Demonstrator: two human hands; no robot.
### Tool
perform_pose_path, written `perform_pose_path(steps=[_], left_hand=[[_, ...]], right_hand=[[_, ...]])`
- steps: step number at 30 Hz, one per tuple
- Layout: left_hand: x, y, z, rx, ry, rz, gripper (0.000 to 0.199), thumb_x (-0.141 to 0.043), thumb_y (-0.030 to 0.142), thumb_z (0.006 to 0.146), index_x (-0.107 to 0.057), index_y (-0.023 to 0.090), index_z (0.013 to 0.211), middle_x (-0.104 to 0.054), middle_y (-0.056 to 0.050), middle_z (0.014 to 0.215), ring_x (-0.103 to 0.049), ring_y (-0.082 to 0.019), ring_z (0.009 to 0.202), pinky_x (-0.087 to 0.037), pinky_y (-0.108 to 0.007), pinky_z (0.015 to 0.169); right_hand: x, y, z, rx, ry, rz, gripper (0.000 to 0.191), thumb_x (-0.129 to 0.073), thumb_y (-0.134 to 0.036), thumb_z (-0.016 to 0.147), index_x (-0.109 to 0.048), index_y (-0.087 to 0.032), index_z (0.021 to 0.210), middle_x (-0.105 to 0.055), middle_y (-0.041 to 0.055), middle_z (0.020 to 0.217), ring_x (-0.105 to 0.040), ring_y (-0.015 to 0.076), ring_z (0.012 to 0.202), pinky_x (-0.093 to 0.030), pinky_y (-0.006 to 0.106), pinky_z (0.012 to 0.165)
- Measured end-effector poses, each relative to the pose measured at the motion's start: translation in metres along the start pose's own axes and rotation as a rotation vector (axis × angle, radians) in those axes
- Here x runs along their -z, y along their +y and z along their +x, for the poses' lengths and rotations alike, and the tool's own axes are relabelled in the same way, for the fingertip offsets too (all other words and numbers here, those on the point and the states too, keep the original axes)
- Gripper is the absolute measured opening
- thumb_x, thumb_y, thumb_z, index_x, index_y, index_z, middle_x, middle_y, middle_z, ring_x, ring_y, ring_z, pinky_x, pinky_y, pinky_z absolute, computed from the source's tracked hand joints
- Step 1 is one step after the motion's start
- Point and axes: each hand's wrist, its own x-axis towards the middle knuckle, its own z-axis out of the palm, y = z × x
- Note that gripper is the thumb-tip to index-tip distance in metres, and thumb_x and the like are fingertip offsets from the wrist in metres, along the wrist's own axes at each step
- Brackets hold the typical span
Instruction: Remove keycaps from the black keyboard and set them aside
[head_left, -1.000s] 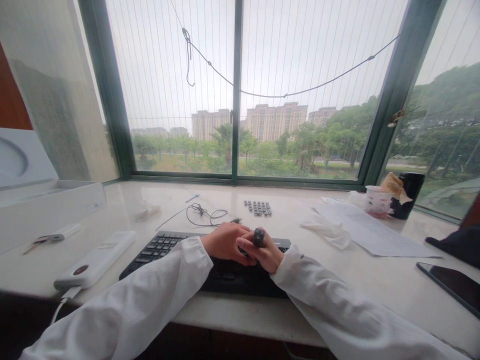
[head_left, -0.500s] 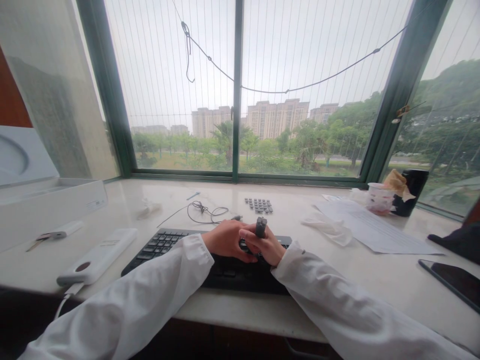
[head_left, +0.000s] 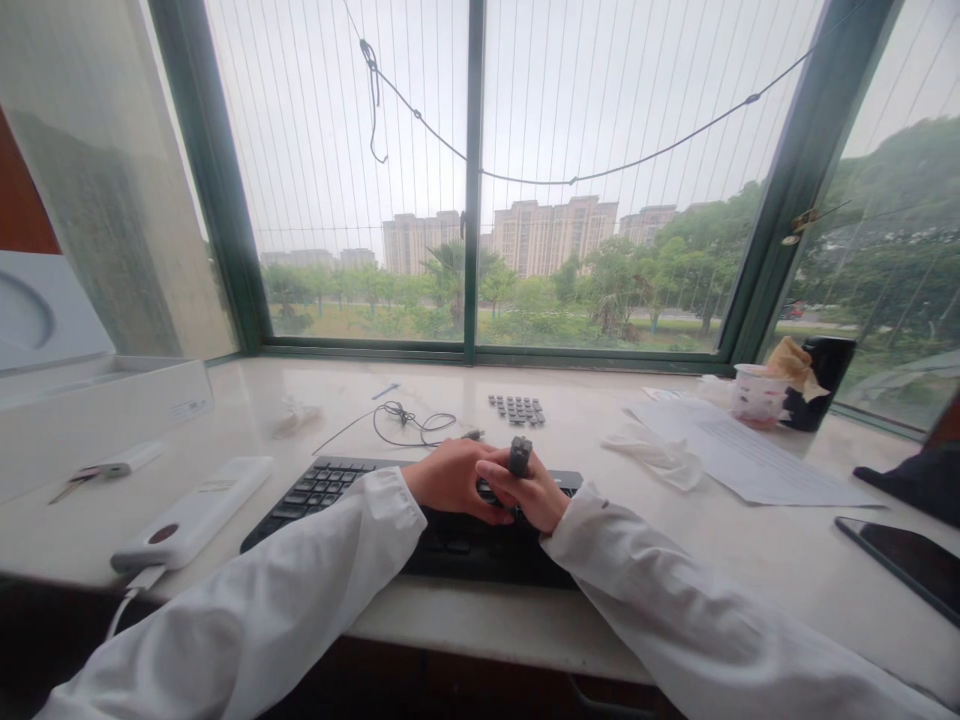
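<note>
The right hand [head_left: 534, 494] gripped a dark tool [head_left: 520, 456] over the keyboard [head_left: 324, 489] on the tabletop [head_left: 780, 560]. The left hand [head_left: 451, 478] curled beside it, its fingertips too hidden to tell whether they pinched anything.

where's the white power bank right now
In the head view, the power bank lies at the left on the white counter, between the keys and the black keyboard, with a white cable plugged into its near end.

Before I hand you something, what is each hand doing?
Left hand: curled over the keyboard; grip hidden, can't tell.
Right hand: closed, holding a dark object.
</note>
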Motion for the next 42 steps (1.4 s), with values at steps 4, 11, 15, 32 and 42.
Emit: perform_pose_path(steps=[4,11,15,32,42], left_hand=[[-0.0001,-0.0003,0.0002,-0.004,-0.002,-0.002,0.037,-0.076,0.047,0.067,-0.069,0.025,0.096,-0.071,0.003,0.092,-0.064,-0.015,0.08,-0.042,-0.02,0.068],[0.0005,-0.0003,0.0001,-0.002,-0.01,0.0,0.034,-0.075,0.047,0.067,-0.069,0.025,0.092,-0.072,0.004,0.088,-0.063,-0.014,0.079,-0.042,-0.02,0.067],[0.0008,0.0004,0.0,0.0,-0.009,0.004,0.036,-0.076,0.048,0.067,-0.069,0.025,0.094,-0.072,0.003,0.089,-0.063,-0.014,0.079,-0.042,-0.02,0.067],[0.0004,0.0008,-0.0003,0.008,-0.01,-0.007,0.036,-0.075,0.046,0.067,-0.07,0.024,0.095,-0.072,0.003,0.088,-0.063,-0.014,0.079,-0.042,-0.02,0.069],[0.0003,0.0003,-0.0003,0.009,-0.013,-0.025,0.035,-0.075,0.046,0.067,-0.07,0.024,0.093,-0.072,0.003,0.086,-0.063,-0.014,0.078,-0.042,-0.02,0.068]], right_hand=[[0.0002,0.0016,-0.0003,0.009,0.0,-0.001,0.046,-0.057,-0.047,0.086,-0.045,-0.017,0.054,-0.038,-0.0047,0.044,-0.032,0.0062,0.042,-0.023,0.022,0.042],[-0.0003,-0.0002,-0.0004,0.006,-0.002,-0.007,0.045,-0.058,-0.048,0.085,-0.044,-0.017,0.054,-0.037,-0.0047,0.044,-0.032,0.0064,0.043,-0.023,0.022,0.042],[-0.0006,-0.001,-0.0005,0.003,0.001,-0.008,0.047,-0.057,-0.051,0.085,-0.045,-0.017,0.054,-0.037,-0.0046,0.043,-0.031,0.0068,0.043,-0.023,0.023,0.042],[0.0,-0.0015,-0.0007,0.018,-0.002,-0.04,0.047,-0.056,-0.048,0.086,-0.044,-0.017,0.053,-0.038,-0.0045,0.044,-0.032,0.0069,0.044,-0.025,0.024,0.044],[-0.0004,-0.0021,-0.0007,0.019,0.0,-0.044,0.047,-0.056,-0.049,0.086,-0.043,-0.018,0.054,-0.037,-0.0043,0.045,-0.032,0.0072,0.044,-0.024,0.024,0.044]])
